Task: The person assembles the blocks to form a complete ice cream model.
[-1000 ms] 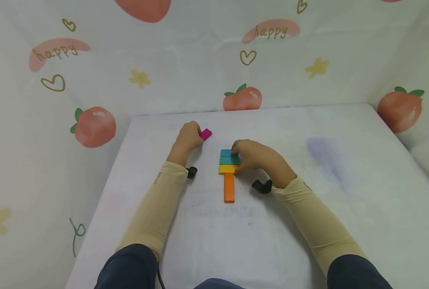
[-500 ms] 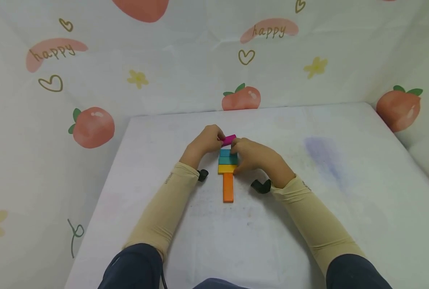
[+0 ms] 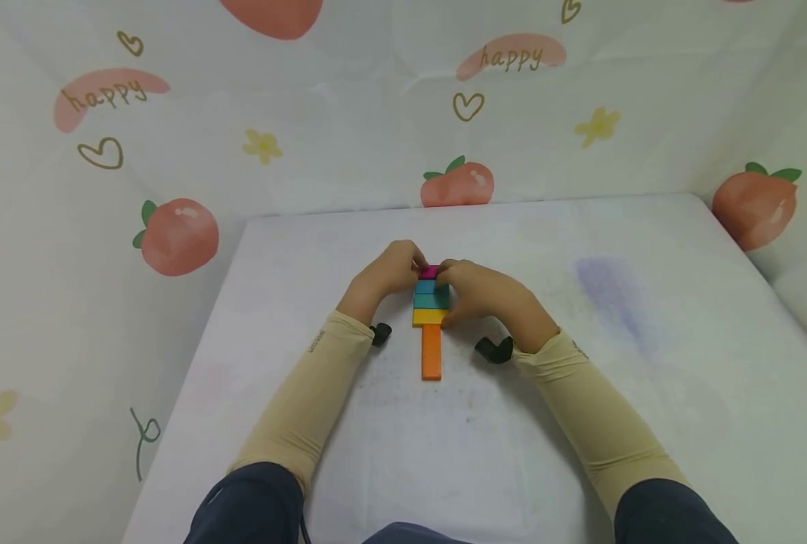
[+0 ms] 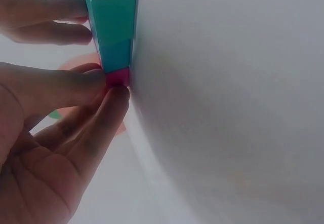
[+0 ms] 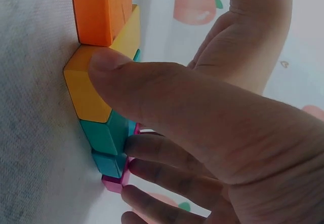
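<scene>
Colored blocks lie in a row on the white table. An orange block [image 3: 431, 352] points toward me, lengthwise. Beyond it, crosswise, come a yellow block [image 3: 427, 317], a teal block [image 3: 427, 301], a blue block [image 3: 425, 286] and a magenta block [image 3: 428, 272] at the far end. My left hand [image 3: 391, 270] pinches the magenta block between thumb and fingertips, against the blue one. My right hand [image 3: 483, 293] holds the row from the right. Its thumb [image 5: 109, 64] presses the yellow block, while its fingers [image 5: 162, 150] touch farther blocks and cover their right ends.
The white table [image 3: 512, 438] carries a faint purple stain [image 3: 610, 298] on its right side. Behind it rises a white cloth backdrop [image 3: 349, 98] printed with peaches, hearts and flowers. Black wrist-camera pieces [image 3: 494, 350] sit below both wrists.
My left hand has carried the magenta block rightward from the left, turned it level, and brought it against the blue block's far side. The right hand has stayed at the row.
</scene>
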Demonstrator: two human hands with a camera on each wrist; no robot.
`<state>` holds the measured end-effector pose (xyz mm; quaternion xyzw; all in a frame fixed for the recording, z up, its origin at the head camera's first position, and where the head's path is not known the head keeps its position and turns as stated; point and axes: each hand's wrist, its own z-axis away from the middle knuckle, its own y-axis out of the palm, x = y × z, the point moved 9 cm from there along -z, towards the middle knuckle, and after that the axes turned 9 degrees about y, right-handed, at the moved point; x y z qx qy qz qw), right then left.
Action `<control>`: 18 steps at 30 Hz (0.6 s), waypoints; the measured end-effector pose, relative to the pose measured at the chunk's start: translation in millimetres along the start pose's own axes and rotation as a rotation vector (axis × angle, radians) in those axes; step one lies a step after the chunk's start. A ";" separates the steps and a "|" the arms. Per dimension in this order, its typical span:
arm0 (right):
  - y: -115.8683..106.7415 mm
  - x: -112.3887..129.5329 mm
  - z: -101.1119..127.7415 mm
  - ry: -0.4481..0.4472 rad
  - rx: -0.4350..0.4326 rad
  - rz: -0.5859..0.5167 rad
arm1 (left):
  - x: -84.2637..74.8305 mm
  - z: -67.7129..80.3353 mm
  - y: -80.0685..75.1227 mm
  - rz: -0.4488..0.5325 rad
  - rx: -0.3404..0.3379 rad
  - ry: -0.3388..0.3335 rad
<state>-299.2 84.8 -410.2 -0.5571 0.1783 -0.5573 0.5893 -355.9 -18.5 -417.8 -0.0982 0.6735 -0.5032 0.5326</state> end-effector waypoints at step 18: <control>-4.3 -1.4 1.2 -0.046 0.005 -0.019 | -9.0 13.1 0.3 -0.049 0.006 0.048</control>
